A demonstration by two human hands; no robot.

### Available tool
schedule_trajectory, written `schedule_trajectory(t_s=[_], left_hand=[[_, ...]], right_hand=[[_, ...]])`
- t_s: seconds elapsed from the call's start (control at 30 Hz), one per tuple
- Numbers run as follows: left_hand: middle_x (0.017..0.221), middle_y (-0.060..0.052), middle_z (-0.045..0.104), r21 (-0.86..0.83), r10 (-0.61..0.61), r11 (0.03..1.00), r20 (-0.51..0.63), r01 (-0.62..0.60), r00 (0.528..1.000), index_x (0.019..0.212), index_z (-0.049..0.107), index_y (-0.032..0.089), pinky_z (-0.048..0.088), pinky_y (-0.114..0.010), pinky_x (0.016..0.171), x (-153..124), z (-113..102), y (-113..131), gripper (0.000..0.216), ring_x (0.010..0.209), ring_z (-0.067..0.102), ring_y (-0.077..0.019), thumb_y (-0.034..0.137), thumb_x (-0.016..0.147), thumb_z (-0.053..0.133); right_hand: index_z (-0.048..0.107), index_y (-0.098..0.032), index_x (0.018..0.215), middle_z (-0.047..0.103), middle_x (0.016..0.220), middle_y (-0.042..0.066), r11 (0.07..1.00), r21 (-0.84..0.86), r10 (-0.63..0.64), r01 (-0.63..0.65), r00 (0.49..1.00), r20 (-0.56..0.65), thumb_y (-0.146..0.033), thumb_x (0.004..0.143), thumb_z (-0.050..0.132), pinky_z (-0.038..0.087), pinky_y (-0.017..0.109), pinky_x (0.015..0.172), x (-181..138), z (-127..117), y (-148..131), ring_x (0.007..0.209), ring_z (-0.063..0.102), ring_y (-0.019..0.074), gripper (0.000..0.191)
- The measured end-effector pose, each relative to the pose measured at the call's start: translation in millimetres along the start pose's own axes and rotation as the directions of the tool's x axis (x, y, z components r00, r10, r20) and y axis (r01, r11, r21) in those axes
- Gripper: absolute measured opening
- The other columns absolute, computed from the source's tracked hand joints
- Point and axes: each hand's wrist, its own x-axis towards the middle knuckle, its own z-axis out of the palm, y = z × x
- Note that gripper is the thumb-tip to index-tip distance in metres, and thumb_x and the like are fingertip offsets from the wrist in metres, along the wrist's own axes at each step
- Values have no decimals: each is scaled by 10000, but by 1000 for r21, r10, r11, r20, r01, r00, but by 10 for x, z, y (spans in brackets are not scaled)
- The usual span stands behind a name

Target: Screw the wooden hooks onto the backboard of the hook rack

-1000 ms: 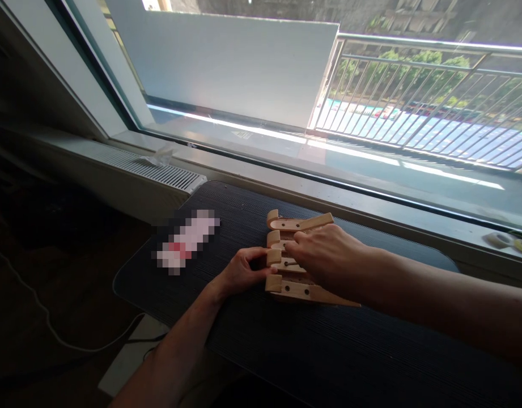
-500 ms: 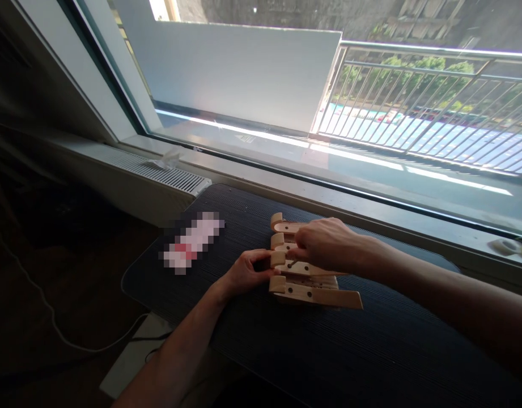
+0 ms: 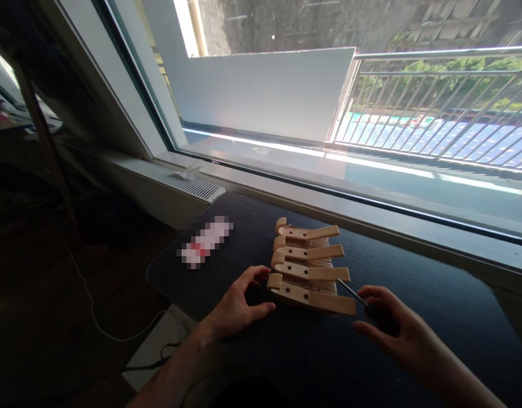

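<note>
On the dark table lies a wooden piece with several pale curved hooks (image 3: 315,273), set side by side over a rougher board, with dark screw heads in them. My left hand (image 3: 239,303) is open beside the curved left ends, thumb and fingers apart; fingertips come close to the nearest hooks, and I cannot tell if they touch. Off the right end, my right hand (image 3: 392,323) is loosely closed around the dark handle of a screwdriver (image 3: 353,293). The screwdriver's thin metal shaft points up-left, its tip at the end of one hook.
A blurred-out pinkish item (image 3: 207,241) lies on the table's (image 3: 261,215) left part. Beyond the far edge run a window sill (image 3: 303,207) and a vented radiator cover (image 3: 188,182). A white cable (image 3: 90,309) hangs on the left.
My right hand has drawn back from over the hooks to the right, bringing the screwdriver into view. My left hand has let go of the hook end and opened. The view has shifted.
</note>
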Motion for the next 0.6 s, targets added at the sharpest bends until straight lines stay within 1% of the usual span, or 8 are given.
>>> schedule_trajectory(t_s=[0.07,0.1,0.17,0.23,0.27,0.4,0.5,0.6], left_hand=[[1186,-20,568,35,34,999,-39,-33,999,1238,448,264,426,-332,970,-33,144,6,644,1065,538,-191,269,671,755],[1158,-16,572,56,44,998,-71,-40,996,1224,444,261,429,-330,959,-28,206,-3,628,1051,538,-187,262,675,750],[1096,-8,577,110,64,993,-117,-51,991,1170,460,252,444,-324,916,4,299,-41,543,1000,543,-180,240,695,724],[1067,-5,573,168,94,983,-129,-72,987,1123,471,248,452,-323,882,37,353,-86,482,962,546,-176,216,703,705],[1076,-6,566,191,113,978,-129,-87,985,1119,465,249,450,-325,881,48,370,-106,483,962,544,-176,206,701,704],[1164,-25,514,236,222,955,-168,-180,960,1144,412,258,427,-336,933,52,415,-136,552,1046,516,-185,169,688,711],[1153,-34,507,253,283,937,-139,-242,949,1118,416,254,427,-331,939,61,438,-119,506,1067,514,-184,153,709,696],[1119,-36,523,271,302,925,-96,-267,949,1097,427,253,449,-323,908,76,446,-104,453,1034,534,-179,160,733,681]], right_hand=[[515,-230,1195,662,861,20,998,62,-24,23,1000,18,-454,737,618,522,307,683,20,113,71,762,632,198,521],[498,-227,1229,663,882,25,994,97,-46,45,999,8,-440,737,622,524,314,699,45,156,86,776,632,200,550],[507,-211,1225,663,966,48,983,162,-77,86,995,-62,-426,731,631,518,340,767,101,219,104,853,630,218,553],[531,-200,1186,653,1039,70,974,197,-78,108,985,-153,-432,708,654,508,365,817,143,266,130,919,621,242,545],[529,-201,1181,646,1071,76,972,208,-75,112,981,-179,-436,695,667,506,371,829,156,286,148,933,619,248,557],[460,-233,1242,616,1174,75,963,243,-60,118,971,-232,-450,671,692,527,346,799,185,332,212,926,633,240,653],[394,-269,1340,533,1316,82,954,267,-69,137,966,-248,-453,688,680,518,351,850,237,298,216,1082,578,273,735],[337,-288,1404,425,1422,78,936,302,-113,180,968,-225,-455,695,683,438,406,978,314,224,195,1255,433,307,806]])
